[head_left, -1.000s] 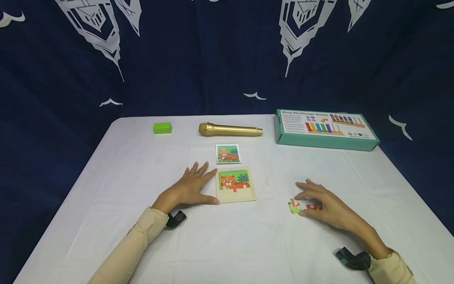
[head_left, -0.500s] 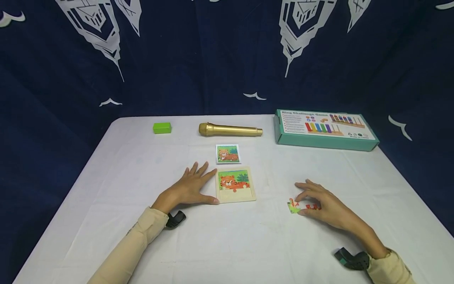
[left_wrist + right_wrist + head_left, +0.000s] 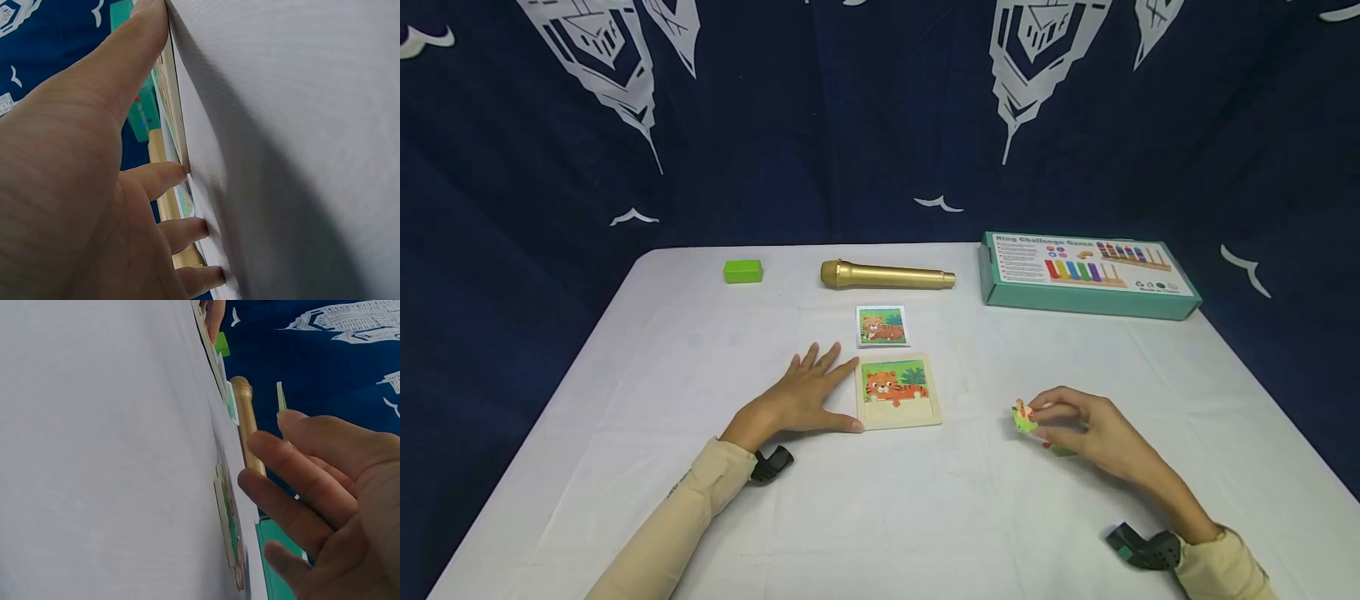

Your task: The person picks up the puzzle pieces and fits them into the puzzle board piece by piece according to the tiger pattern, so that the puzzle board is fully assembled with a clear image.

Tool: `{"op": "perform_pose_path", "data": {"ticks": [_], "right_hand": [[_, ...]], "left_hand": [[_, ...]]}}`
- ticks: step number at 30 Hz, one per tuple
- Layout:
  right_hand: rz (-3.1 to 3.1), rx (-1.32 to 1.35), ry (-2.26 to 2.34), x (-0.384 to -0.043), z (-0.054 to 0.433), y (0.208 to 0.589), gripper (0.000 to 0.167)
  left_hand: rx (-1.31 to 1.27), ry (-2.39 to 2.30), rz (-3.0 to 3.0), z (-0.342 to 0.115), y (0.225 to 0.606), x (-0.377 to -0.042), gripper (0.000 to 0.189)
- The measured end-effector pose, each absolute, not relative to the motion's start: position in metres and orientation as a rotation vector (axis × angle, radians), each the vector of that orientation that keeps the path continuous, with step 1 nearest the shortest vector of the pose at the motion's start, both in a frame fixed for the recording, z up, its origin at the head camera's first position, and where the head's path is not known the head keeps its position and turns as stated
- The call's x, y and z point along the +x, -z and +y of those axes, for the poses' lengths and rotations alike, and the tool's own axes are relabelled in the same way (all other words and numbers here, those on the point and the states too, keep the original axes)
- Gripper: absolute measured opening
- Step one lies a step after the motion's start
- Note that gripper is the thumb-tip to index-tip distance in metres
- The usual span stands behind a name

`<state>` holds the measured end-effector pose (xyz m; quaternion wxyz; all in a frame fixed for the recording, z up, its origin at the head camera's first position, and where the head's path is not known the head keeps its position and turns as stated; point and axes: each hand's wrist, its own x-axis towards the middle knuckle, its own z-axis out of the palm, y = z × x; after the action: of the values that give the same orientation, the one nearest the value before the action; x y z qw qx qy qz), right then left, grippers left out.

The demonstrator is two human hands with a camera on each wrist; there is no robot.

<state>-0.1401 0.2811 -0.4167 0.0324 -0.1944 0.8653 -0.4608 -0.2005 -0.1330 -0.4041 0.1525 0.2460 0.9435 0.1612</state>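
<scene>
A wooden tray puzzle [image 3: 898, 418] lies mid-table, its upper part filled with a tiger picture and its lower strip bare wood. My left hand [image 3: 805, 400] rests spread at the tray's left edge, with thumb and index fingertips against it. To the right, my right hand [image 3: 1101, 433] pinches a green and orange puzzle piece [image 3: 1023, 417] between thumb and fingers, raised off the cloth. The right wrist view shows that piece edge-on at the fingertips. Below the hand, more puzzle pieces [image 3: 226, 522] lie on the table, mostly hidden by the hand in the head view.
Just behind the tray lies a small tiger picture card [image 3: 882, 326]. Farther back are a green block [image 3: 742, 272], a gold microphone [image 3: 887, 275] and a teal game box [image 3: 1090, 277]. A dark blue patterned cloth [image 3: 835, 125] hangs behind the white table.
My right hand has picked up the puzzle piece from the table and raised it slightly, fingers now curled more. My left hand and the tray have not moved.
</scene>
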Motion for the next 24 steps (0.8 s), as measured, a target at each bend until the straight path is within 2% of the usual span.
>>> {"op": "perform_pose_path", "data": {"ticks": [10,24], "right_hand": [[2.646,-0.666,1.56,-0.1442,0.2839,0.4169,0.037],[2.658,-0.705,1.52,-0.1461,0.2795,0.4154,0.039]], "left_hand": [[0.711,-0.468,2.706,-0.1331,0.4037,-0.1998,0.103],[0.71,-0.468,2.702,-0.1336,0.4043,-0.1997,0.103]]}}
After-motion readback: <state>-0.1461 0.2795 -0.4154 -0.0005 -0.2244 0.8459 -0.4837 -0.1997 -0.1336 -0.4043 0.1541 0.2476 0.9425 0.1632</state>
